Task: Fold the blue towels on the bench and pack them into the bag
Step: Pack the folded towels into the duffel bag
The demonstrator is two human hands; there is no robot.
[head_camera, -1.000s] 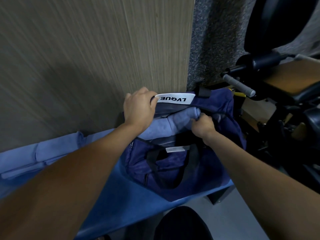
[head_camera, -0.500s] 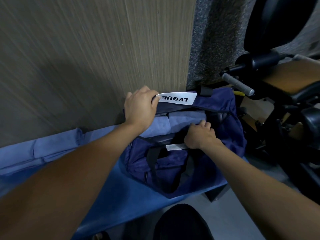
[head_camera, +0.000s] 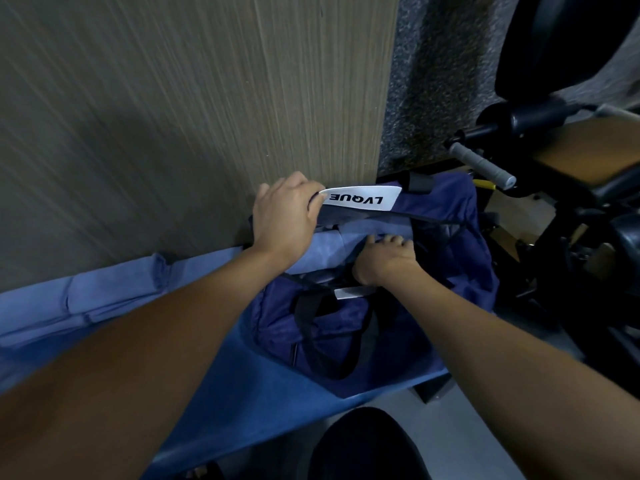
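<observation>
- Far left, mid-frame: folded blue towels lie on the bench, which has a blue cover, against the wood-grain wall.
- Left hand at centre, a bit above the middle — fingers curled over the far rim of the bag, thumb pinching the edge next to the white label that reads "LVQUE" upside down; it holds the mouth open.
- Navy bag sits on the bench at centre, its black handle loop drooping on the near side.
- A light blue towel is inside the bag's mouth, partly under the left wrist.
- Right hand just right of centre — knuckles up, fingers bent down into the bag's opening against the towel; fingertips hidden, so cannot tell whether it grips the towel or only pushes it.
- Right side: black gym machine with a grey grip bar, close beside the bag.
- Bottom centre: a dark rounded shape, unclear.
</observation>
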